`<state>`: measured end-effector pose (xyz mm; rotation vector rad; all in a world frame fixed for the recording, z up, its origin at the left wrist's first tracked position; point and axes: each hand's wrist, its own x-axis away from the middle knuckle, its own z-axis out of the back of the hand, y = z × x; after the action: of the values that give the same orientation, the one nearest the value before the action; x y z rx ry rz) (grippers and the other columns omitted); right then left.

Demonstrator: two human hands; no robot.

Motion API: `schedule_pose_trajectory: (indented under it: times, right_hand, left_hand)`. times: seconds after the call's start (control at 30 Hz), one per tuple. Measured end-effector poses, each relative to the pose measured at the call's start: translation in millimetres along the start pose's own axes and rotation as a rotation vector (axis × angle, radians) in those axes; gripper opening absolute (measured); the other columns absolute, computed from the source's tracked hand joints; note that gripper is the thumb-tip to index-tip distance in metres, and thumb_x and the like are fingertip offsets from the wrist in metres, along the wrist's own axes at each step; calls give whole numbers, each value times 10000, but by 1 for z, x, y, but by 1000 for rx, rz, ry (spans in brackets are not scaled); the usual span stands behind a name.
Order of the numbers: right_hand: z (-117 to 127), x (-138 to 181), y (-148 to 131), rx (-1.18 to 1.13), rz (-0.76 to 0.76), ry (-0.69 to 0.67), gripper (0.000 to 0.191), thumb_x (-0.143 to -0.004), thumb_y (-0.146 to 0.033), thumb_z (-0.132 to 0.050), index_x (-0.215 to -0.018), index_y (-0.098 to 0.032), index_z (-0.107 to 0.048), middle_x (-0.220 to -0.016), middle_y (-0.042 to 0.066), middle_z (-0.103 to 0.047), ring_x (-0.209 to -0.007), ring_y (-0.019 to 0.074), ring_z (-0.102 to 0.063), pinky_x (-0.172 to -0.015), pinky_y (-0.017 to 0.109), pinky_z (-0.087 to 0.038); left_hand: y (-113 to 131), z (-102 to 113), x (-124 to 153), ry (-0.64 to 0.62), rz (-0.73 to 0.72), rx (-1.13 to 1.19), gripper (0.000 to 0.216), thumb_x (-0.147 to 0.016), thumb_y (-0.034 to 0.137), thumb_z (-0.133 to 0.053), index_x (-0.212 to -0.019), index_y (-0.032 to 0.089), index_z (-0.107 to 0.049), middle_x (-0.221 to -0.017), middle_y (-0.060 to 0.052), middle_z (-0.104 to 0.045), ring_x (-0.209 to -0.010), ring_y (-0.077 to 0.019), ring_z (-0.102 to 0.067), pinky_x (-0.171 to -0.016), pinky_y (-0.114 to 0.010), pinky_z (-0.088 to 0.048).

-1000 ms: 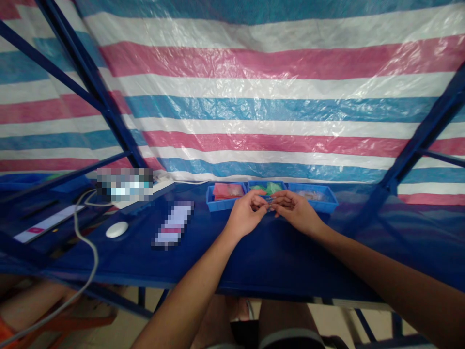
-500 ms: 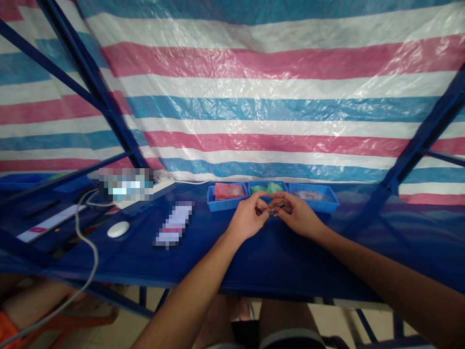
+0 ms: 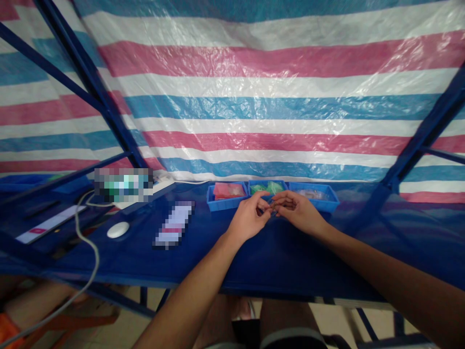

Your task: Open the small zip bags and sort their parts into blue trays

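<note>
Bare blue surface (image 3: pixel 276 257) lies open by the front edge. Over it the left hand (image 3: pixel 249 220) and right hand (image 3: pixel 300 213) meet, fingers (image 3: pixel 258 198) closed in pinches on a small piece (image 3: pixel 271 207) (too tiny to identify); a low, steady grip probably suits it. Just beyond, three blue trays (image 3: pixel 218 202) limit forward room.

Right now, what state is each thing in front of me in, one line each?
Left hand: fingertips pinched on a small piece, above the table.
Right hand: fingertips pinched on the same small piece.
Small piece: held between both hands, too small to identify.
Left bin: open, holds red packets.
Middle bin: open, holds green packets.
Right bin: open, holds pale clear pieces.
Mouse: resting on the table, untouched.
</note>
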<state>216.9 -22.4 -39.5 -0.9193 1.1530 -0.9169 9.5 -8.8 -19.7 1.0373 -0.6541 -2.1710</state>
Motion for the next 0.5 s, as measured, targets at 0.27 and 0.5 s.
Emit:
schedule_pose_trajectory:
  times: [0.27,0.5]
  right_hand:
    - [2,2,-6,196,22,3,235,-842,-209,-645,-1073,-214,-687,-812,-12,-716,-669,155,-670,-641,291,-531]
    - [0,1,-5,165,55,-23,226,-853,-258,-697,-1075,-218,-695,-934,26,-761,-820,187,-732,-774,328,-595]
  left_hand:
    - [-3,-4,1,-64,-40,75,512,-900,134,-667,-1400,191,-569,-1042,-51,-796,-934,-178,-764,-860,-308,-599]
    - [-4,-3,1,-52,-60,59,524,-869,98,-669,-1378,185,-581,-1043,-51,-789,-939,-174,-760,-868,-304,-598]
